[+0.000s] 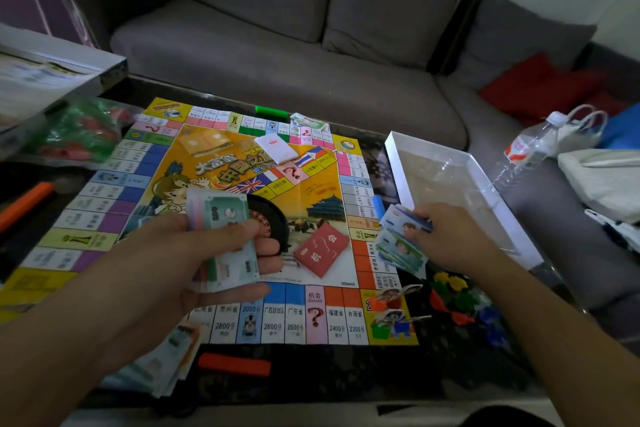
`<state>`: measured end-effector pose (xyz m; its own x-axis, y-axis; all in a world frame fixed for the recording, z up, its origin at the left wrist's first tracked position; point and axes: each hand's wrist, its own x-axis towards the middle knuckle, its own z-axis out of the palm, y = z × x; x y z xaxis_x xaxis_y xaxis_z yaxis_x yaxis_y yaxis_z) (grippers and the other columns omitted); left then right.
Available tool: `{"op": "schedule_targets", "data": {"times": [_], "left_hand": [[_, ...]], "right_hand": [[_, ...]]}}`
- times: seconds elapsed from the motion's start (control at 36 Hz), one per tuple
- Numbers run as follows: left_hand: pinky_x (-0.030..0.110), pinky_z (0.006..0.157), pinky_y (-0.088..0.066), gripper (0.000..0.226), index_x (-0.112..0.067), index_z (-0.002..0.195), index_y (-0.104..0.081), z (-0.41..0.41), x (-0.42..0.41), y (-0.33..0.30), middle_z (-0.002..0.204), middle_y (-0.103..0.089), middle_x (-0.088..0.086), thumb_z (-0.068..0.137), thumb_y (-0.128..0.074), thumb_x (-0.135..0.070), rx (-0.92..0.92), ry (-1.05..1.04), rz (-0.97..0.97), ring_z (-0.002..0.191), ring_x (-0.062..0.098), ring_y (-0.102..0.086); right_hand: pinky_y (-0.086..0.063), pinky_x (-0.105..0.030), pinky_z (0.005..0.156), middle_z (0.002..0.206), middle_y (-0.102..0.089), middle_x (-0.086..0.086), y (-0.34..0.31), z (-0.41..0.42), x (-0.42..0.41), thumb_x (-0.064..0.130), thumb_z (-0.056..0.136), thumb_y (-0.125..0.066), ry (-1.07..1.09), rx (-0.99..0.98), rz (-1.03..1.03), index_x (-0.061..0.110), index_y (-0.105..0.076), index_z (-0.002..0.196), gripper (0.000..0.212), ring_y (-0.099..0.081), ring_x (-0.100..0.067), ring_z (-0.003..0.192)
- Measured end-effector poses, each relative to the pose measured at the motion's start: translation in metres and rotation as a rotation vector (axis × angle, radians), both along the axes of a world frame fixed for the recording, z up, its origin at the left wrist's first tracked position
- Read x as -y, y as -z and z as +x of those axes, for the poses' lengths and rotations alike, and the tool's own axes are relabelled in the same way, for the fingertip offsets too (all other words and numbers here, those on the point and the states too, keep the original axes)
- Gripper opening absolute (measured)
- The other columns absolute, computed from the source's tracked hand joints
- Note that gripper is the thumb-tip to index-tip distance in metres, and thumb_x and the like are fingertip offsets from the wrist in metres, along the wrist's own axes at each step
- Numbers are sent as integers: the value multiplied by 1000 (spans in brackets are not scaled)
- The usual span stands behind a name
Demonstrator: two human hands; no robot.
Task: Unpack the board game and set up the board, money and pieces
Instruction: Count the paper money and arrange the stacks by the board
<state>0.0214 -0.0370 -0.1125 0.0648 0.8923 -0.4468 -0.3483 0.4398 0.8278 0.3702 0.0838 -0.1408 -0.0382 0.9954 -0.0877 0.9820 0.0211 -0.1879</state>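
Banknotes (pixel 221 218) gripped in left hand (pixel 194 253); right hand (pixel 446 236) pinches bills (pixel 401 243), fingertips hidden.

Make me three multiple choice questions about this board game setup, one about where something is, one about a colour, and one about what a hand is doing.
1. Where does the white box tray lie?
A. Right of the board
B. On the sofa
C. Left of the board

2. What colour is the card deck lying on the board next to the left hand?
A. Green
B. Red
C. Black

3. What is the left hand doing?
A. Resting flat on the table
B. Pointing at the sofa
C. Holding a stack of banknotes

Answers:
1. A, the tray sits just past the board's right edge.
2. B, the deck is red with white characters.
3. C, thumb and fingers clamp the stack of banknotes above the board; the right hand holds more banknotes at the right edge.
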Motion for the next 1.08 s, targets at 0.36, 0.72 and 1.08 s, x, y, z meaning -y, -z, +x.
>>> {"op": "schedule_targets", "data": {"times": [0.36, 0.72, 1.08], "left_hand": [[56, 66, -64, 28, 4, 123, -66, -8, 5, -4, 108, -76, 27, 95, -59, 1, 92, 41, -22, 96, 43, -76], [49, 64, -65, 27, -11, 111, -78, -3, 18, -6, 105, -80, 11, 84, -75, -9, -30, 34, 196, 91, 34, -79], [52, 71, -66, 29, -16, 112, -79, -10, 14, -3, 106, -80, 11, 83, -74, -17, -61, 111, 197, 93, 33, -78]], "right_hand": [[-39, -25, 58, 78, -65, 9, -32, -10, 24, 30, 100, -67, 23, -89, 73, 27, -67, 88, 13, -63, -12, 73], [-58, -54, 96, 107, -80, -11, -75, -122, 106, 25, 93, -69, 16, -1189, -137, 13, -77, 115, 27, -78, -34, 99], [-62, -35, 87, 105, -80, 9, -38, -172, 115, 45, 83, -64, -35, -1188, -135, 34, -76, 118, 39, -77, -16, 97]]}}
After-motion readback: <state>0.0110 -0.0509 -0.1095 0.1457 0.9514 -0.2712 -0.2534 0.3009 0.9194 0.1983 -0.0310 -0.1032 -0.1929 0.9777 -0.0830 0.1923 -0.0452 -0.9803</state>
